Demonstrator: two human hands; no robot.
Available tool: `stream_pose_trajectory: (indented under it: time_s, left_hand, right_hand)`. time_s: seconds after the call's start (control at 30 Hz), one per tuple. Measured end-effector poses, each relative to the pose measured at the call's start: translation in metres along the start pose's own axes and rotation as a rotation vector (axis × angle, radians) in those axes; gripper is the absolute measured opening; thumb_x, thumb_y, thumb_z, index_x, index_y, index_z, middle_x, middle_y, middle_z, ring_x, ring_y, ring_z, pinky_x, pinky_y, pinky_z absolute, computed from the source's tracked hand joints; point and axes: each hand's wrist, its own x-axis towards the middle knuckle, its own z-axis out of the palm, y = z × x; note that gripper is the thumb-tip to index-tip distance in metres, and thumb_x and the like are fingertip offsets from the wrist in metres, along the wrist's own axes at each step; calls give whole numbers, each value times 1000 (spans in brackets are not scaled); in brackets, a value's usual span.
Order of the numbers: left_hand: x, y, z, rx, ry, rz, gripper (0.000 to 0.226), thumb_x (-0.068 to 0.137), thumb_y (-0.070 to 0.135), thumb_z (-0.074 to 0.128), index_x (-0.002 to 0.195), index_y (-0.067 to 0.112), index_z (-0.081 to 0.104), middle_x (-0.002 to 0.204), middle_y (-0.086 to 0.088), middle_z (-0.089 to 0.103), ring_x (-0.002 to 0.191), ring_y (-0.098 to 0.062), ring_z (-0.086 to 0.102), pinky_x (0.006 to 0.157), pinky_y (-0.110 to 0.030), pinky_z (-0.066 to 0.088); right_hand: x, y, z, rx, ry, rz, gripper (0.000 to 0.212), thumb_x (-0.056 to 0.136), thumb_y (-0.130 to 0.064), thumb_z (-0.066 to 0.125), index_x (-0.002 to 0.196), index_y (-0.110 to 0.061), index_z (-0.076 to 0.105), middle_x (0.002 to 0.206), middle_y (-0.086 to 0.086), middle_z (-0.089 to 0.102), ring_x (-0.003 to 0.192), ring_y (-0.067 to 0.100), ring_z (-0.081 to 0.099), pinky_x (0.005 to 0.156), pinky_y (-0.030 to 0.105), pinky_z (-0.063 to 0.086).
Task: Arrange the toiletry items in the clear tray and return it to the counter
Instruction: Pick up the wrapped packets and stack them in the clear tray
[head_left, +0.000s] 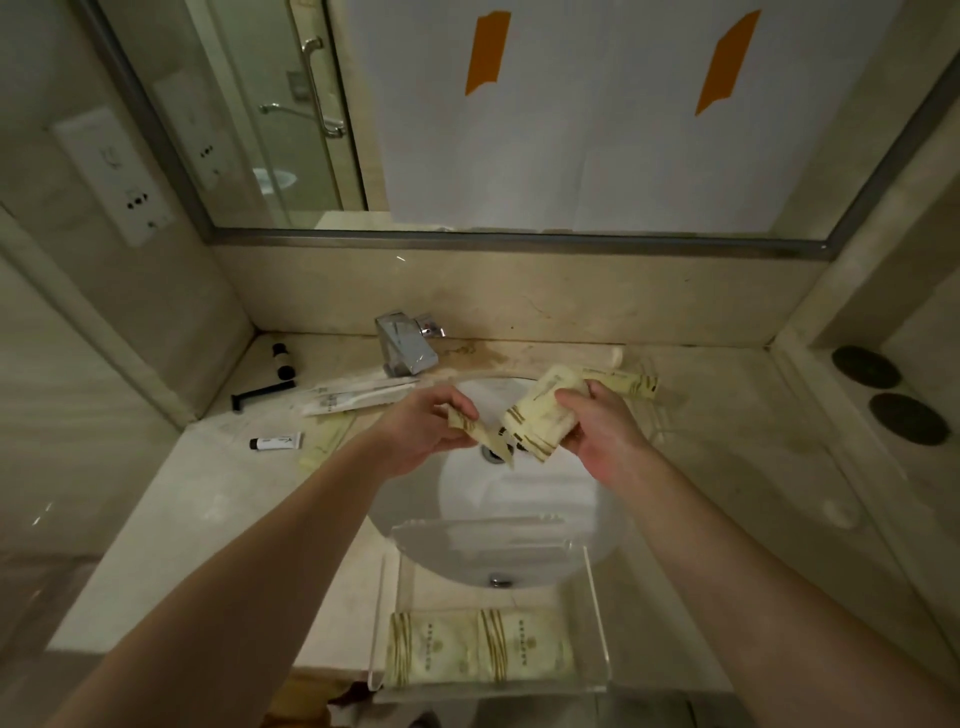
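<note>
**Tray partly filled, most items still loose**

Landmark: the sink (519, 499).

- Clear tray (592, 613) sits at the near edge of the sink, overhanging the basin. Two cream packets (480, 652) lie side by side at its near end; the rest of it shows nothing.
- Left hand (421, 431) pinches a small cream packet (480, 434) above the sink. Right hand (605, 431) grips a bundle of cream packets (540, 415) beside it.
- Still on the table (727, 415) left of the sink: wrapped toothbrushes (358, 395), a black razor (262, 393), a dark bottle (283, 359), a small tube (276, 442). A long packet (631, 382) lies behind the right hand.

Judgement: early to midway; loose items remain, and the tray is not yet returned.

Hard to make out: how many packets are in the bundle; packet print unreadable; tray walls barely visible; a pale packet (324, 444) beside the tube is indistinct.
</note>
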Motion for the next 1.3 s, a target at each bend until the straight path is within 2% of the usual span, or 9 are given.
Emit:
stream_pose_trajectory:
  time_s: [0.2, 0.33, 0.5, 0.7, 0.8, 1.0, 1.1, 1.2, 1.3]
  left_hand:
    - [-22, -6, -4, -71, 42, -90, 40, 91, -14, 32, 74, -3, 66, 108, -24, 62, 100, -34, 63, 88, -38, 57]
    - [-36, -9, -5, -117, 57, -148, 20, 89, -1, 52, 77, -1, 68, 114, -23, 62, 104, -39, 60, 94, -49, 52]
    - [-48, -22, -6, 11, 52, -4, 33, 87, -20, 41, 84, 7, 59, 92, -13, 55, 79, -25, 58, 64, -32, 52]
    - [-56, -37, -12, 48, 72, -55, 45, 84, -24, 40, 94, 15, 61, 110, -19, 49, 103, -37, 55, 86, -47, 51]
    - [-62, -40, -11, 98, 93, -87, 44, 84, -24, 39, 90, 12, 63, 112, -18, 49, 103, -35, 56, 91, -48, 51]
    - [-69, -48, -11, 165, 132, -124, 32, 85, -18, 45, 92, 9, 61, 112, -17, 50, 97, -31, 56, 83, -42, 53]
    - [-72, -59, -10, 210, 108, -162, 24, 83, -14, 55, 89, 9, 58, 110, -19, 55, 101, -35, 59, 85, -44, 55]
    - [-73, -76, -7, 379, 99, -208, 22, 79, -10, 61, 85, 11, 56, 101, -16, 59, 94, -31, 60, 80, -39, 55]
    - [-74, -92, -3, 514, 98, -216, 23, 79, -7, 60, 83, 16, 56, 90, -7, 58, 78, -20, 54, 60, -26, 47]
  right_hand:
    - [-12, 13, -11, 13, -66, -15, 27, 91, 2, 52, 116, -7, 57, 115, 14, 65, 105, 28, 64, 75, 38, 55]
    - [-20, 21, -19, -65, -95, -43, 23, 87, 10, 51, 93, -11, 58, 103, 12, 66, 94, 25, 66, 78, 33, 53]
    - [-28, 30, -24, -174, -145, -19, 36, 90, 11, 43, 69, -16, 54, 93, 11, 61, 80, 24, 61, 75, 31, 49]
    - [-40, 37, -25, -213, -202, -31, 34, 88, 18, 40, 73, -5, 60, 95, 14, 63, 88, 27, 63, 69, 29, 54]
    - [-43, 39, -27, -213, -181, 9, 37, 85, 17, 37, 75, -1, 68, 99, 16, 67, 95, 29, 65, 69, 29, 56]
    - [-43, 50, -32, -306, -183, 41, 8, 84, -2, 63, 80, -9, 63, 91, 10, 65, 84, 22, 65, 75, 36, 54]
    - [-39, 66, -38, -565, -155, -20, 25, 82, 1, 65, 94, -19, 56, 105, 8, 55, 90, 25, 60, 74, 37, 50]
    - [-44, 78, -44, -728, -240, 106, 48, 82, 5, 64, 119, -24, 54, 109, 6, 51, 93, 24, 60, 78, 35, 53]
    - [-51, 95, -47, -841, -334, 202, 37, 82, 11, 59, 112, -11, 62, 106, 13, 63, 89, 23, 66, 78, 35, 57]
